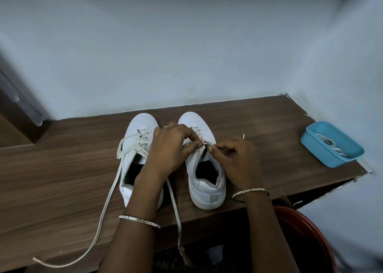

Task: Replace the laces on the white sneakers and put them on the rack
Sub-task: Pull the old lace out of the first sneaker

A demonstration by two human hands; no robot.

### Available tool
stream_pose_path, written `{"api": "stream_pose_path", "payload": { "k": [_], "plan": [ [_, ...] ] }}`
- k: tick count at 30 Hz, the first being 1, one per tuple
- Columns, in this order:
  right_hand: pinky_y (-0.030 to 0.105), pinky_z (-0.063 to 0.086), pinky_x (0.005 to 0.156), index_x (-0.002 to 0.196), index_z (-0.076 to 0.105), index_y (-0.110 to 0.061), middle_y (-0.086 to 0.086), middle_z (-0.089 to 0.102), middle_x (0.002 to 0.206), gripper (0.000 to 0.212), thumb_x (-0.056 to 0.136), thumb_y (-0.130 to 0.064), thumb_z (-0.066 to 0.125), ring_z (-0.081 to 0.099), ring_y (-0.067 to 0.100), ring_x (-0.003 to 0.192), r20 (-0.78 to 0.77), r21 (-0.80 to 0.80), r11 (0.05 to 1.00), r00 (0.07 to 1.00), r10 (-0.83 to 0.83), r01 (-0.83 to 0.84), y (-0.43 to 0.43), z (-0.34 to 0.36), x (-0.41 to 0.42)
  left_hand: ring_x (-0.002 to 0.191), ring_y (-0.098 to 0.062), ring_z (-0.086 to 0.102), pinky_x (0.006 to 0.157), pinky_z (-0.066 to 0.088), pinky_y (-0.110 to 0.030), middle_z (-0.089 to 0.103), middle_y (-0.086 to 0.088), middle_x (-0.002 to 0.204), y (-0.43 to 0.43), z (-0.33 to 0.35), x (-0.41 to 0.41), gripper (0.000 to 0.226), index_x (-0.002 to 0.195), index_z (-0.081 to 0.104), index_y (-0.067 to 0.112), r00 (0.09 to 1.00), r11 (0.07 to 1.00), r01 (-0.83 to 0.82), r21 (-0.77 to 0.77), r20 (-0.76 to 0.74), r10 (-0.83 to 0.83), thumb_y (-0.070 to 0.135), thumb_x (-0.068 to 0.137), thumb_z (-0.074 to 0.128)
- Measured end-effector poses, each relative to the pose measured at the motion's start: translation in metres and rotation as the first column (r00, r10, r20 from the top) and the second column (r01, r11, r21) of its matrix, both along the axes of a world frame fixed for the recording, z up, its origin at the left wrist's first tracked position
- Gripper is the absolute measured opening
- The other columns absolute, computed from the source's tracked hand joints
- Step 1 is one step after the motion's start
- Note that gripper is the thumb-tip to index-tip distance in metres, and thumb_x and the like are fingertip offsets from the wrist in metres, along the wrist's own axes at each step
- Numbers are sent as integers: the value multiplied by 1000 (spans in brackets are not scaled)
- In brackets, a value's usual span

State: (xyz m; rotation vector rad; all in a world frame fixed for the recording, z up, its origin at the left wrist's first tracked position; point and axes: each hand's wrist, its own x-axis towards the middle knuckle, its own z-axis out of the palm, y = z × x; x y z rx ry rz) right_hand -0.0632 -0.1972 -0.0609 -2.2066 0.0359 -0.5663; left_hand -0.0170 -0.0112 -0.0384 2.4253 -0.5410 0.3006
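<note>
both hands (172, 148) pinch right sneaker's (204, 161) lace (heel at table edge (259, 205)).

Two white sneakers stand side by side on the wooden table (62, 169). Over the right sneaker (204, 169), the left hand (172, 146) and right hand (236, 158) pinch its lace (198, 135). The left sneaker (136, 140) trails loose laces; right of the sneakers sits a blue tray (323, 148) of laces.

Silver bangle (139, 221) on each wrist
</note>
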Motion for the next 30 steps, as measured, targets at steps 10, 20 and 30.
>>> {"api": "stream_pose_path", "payload": {
  "k": [10,20,30],
  "plan": [
    [22,51,60,75,77,-24,-17,68,64,9,82,-25,83,64,6,62,-8,80,996,999,46,-45,2,-3,1,97,-23,56,79,37,-39,58,7,89,12,4,1,23,78,60,22,981,982,-188,4,-45,188,42,83,49],
    [21,51,55,76,73,-17,-9,67,63,11,78,-17,83,59,4,54,-37,165,985,998,53,-46,5,-3,4,93,-39,63,83,43,-44,70,-11,91,34,6,0,22,89,70,13,727,726,-687,29,39,686,31,90,58],
    [22,51,54,80,72,-18,-9,67,64,13,78,-20,85,62,8,58,-14,115,991,997,74,-72,5,-3,4,94,-11,60,90,44,-47,74,19,94,0,-2,4,18,87,77,39,1000,999,-9,-47,-23,7,55,79,75]
  ]
}}
